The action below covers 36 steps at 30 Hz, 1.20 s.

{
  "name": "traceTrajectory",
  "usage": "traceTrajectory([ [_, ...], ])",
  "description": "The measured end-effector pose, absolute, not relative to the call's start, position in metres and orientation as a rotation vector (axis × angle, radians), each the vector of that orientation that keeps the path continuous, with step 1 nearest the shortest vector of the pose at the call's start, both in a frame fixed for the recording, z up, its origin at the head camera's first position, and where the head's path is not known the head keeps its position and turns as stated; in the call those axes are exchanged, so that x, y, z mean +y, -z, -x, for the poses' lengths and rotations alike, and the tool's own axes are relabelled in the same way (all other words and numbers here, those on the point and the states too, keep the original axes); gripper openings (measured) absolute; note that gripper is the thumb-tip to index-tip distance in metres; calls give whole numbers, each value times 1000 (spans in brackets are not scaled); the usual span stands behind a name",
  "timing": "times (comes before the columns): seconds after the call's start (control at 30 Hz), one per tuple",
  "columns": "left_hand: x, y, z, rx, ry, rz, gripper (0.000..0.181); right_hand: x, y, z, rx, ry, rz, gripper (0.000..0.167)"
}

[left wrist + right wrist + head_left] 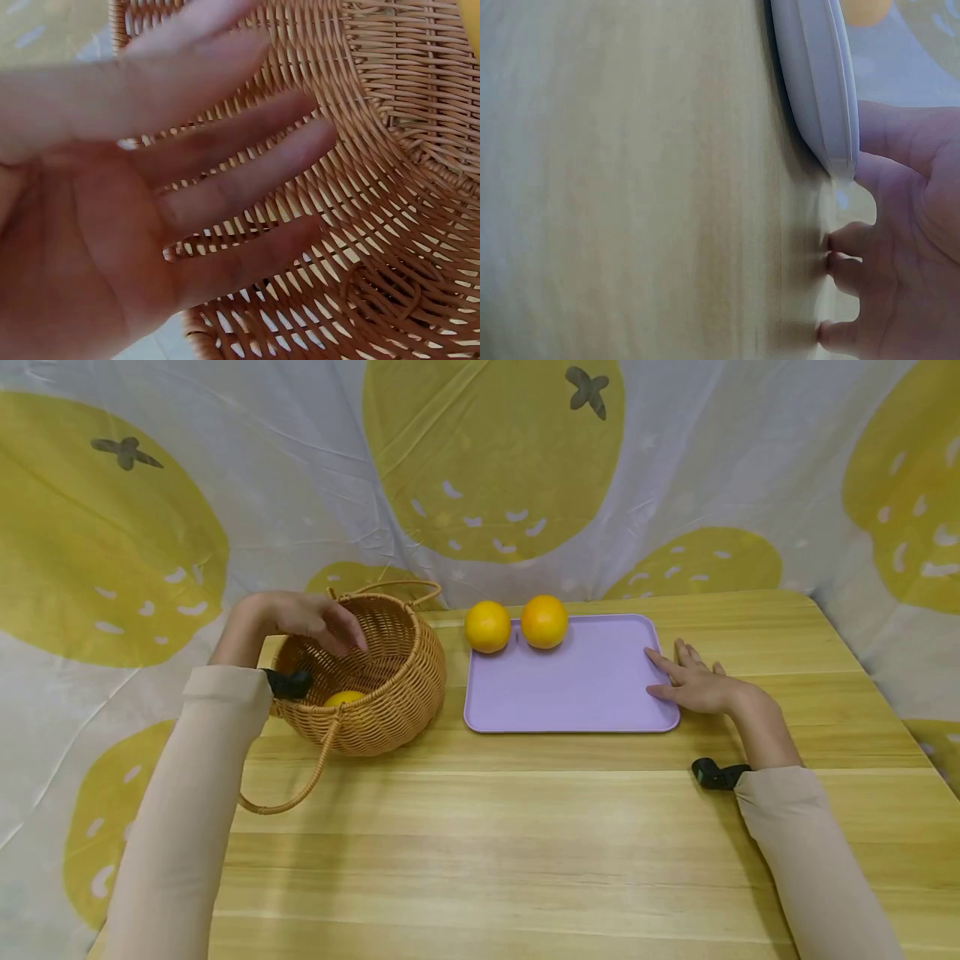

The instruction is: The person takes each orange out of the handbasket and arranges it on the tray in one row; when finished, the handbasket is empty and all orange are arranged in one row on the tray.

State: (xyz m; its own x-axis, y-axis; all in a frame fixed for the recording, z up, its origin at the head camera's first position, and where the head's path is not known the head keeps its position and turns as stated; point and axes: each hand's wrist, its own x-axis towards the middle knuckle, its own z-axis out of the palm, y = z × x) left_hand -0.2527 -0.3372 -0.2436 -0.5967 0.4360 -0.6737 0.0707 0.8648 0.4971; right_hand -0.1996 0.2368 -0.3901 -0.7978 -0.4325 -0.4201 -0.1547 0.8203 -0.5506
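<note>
Over the mouth of a wicker basket (pixel 405 693), my left hand (pixel 311 620) hangs with loose, spread fingers and holds nothing. Its palm and fingers show in the left wrist view against the woven inner wall (pixel 405 135). Low inside the basket lies an orange (pixel 345 697), partly hidden by the rim. My right hand (pixel 697 683) rests at the right edge of a lilac tray (pixel 570 693), thumb and index finger over the rim, the other fingertips down on the table. Two oranges sit at the tray's back left: one (pixel 544 622) on it, another (pixel 487 627) by its corner.
The basket's handles (pixel 300 797) are folded outward, one to the front, one to the back. Behind the wooden table (pixel 525 843) hangs a cloth (pixel 300 468) printed with large yellow fruit. Each wrist carries a small black camera (pixel 720 774).
</note>
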Motion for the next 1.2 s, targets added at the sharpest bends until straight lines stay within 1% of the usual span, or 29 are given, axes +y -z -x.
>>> traceTrajectory([
  [0.23,-341,253,260,1888,-529,-254,33,236,390,199,2459,688,434,77],
  [0.37,-342,262,263,1820,-527,-249,35,235,390,199,2457,692,434,76],
  [0.6,-337,275,263,1797,-470,-204,35,235,391,199,2458,691,435,77],
  [0.77,-337,280,261,1789,-488,-214,30,236,391,199,2462,688,434,77],
  [0.9,-337,283,261,1771,-520,-166,26,236,392,200,2466,683,428,77],
  [1.2,-340,286,259,1755,-548,-131,31,237,393,199,2461,688,429,78],
])
